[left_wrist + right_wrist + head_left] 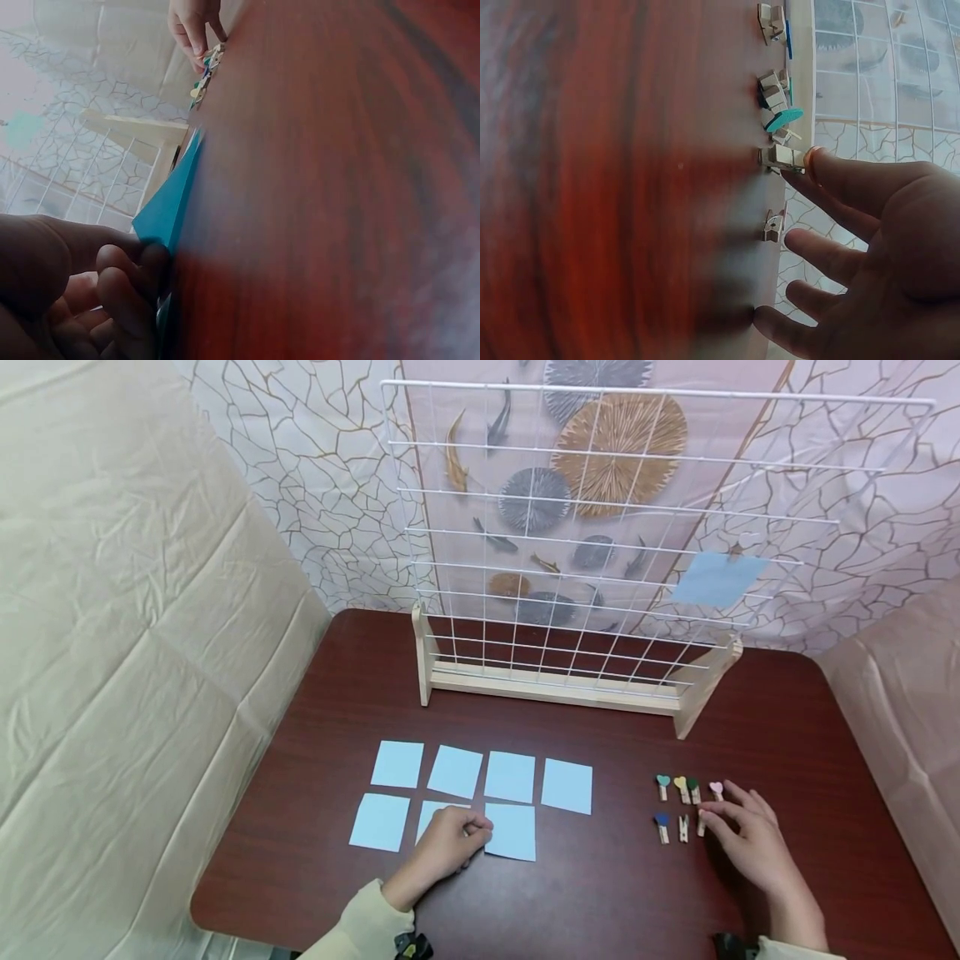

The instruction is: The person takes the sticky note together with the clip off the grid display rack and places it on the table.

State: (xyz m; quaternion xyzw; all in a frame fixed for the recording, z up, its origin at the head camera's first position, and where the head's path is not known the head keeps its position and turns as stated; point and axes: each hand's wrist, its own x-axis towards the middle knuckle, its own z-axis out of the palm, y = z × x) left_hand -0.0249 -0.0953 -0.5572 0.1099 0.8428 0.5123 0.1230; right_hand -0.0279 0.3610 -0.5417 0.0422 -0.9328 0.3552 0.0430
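My left hand (450, 842) pinches the left edge of a light blue paper square (513, 833) in the front row. In the left wrist view that paper (171, 199) slants up from the table at the thumb and fingers. On the right, my right hand (759, 845) pinches a small wooden clothespin (782, 157) between thumb and index finger, its other fingers spread. Around it lie several heart-topped clothespins: teal (663, 782), yellow (681, 785), dark green (693, 787), pink (717, 788) and blue (662, 823). Another clothespin (683, 829) shows bare wood.
More blue paper squares (397, 765) lie in two rows on the dark red table (600, 893). Behind them a white wire grid (570, 593) stands in a wooden base (555, 687). One blue sheet (718, 580) hangs clipped on its right side. Cloth walls (150, 635) enclose the table.
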